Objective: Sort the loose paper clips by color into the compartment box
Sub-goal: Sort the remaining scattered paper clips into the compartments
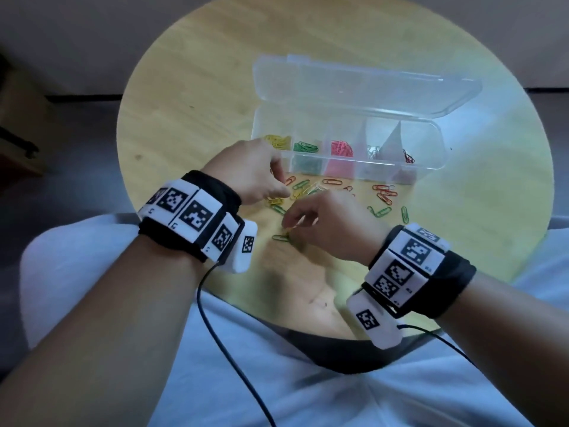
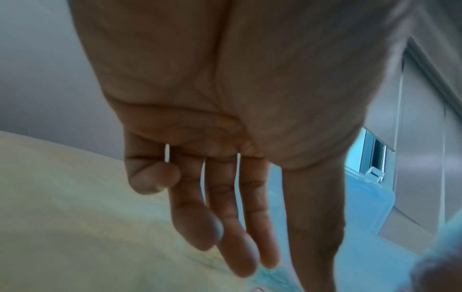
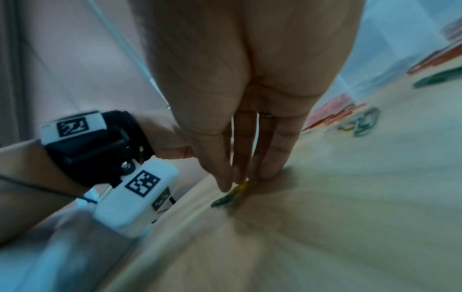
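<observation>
A clear compartment box [image 1: 438,143] stands open on the round wooden table [image 1: 191,103]. It holds yellow clips [image 1: 278,140], green clips [image 1: 304,147] and pink clips [image 1: 341,148] in separate compartments. Loose paper clips lie in front of it: red ones [image 1: 385,192], green ones [image 1: 380,211], yellow ones [image 1: 275,201]. My right hand [image 1: 289,228] reaches down near the table's front edge; its thumb and fingertips [image 3: 267,171] pinch a yellow clip [image 3: 241,186] beside a green clip [image 3: 222,200]. My left hand [image 1: 278,188] hovers over the yellow clips, its fingers [image 2: 240,247] relaxed and holding nothing.
The box's lid [image 1: 354,87] is tipped back behind the compartments. Two further compartments to the right hold pale clips [image 1: 372,151] and dark red clips [image 1: 409,157]. My lap in light cloth sits under the table's near edge, with a black cable [image 1: 209,322] hanging from the left wrist.
</observation>
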Motion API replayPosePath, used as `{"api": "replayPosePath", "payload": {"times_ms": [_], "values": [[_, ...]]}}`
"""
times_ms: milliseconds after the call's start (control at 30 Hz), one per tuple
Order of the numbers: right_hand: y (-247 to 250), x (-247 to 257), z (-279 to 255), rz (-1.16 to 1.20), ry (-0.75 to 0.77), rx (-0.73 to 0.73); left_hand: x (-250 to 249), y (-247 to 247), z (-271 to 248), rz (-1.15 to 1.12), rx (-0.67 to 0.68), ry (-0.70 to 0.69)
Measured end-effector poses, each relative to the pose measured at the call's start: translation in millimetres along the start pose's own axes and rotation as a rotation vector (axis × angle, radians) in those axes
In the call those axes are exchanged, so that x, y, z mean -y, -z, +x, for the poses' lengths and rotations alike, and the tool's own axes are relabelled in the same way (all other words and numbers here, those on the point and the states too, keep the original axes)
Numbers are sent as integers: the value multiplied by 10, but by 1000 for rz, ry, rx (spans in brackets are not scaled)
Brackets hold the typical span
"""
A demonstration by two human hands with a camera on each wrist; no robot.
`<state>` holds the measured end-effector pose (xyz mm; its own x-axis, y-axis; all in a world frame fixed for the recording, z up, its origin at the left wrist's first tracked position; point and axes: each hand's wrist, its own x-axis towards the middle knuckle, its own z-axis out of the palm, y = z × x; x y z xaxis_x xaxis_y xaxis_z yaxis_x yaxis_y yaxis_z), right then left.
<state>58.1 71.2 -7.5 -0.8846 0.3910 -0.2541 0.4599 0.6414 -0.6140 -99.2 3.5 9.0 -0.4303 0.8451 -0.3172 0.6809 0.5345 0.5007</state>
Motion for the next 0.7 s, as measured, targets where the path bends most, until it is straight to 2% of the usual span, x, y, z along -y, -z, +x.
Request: {"api": "replayPosePath", "payload": {"times_ms": [100, 333, 600, 700], "values": [[-29, 12, 33, -87, 10, 38, 4, -50, 20, 51, 21, 23], [15, 13, -31, -157, -68, 62, -31, -144, 59, 78, 90, 33], [52, -21, -173, -212, -161, 94, -96, -149, 22, 28, 76, 23], [40, -27, -183, -255, -170, 92, -102, -87, -15, -25, 27, 13]]}}
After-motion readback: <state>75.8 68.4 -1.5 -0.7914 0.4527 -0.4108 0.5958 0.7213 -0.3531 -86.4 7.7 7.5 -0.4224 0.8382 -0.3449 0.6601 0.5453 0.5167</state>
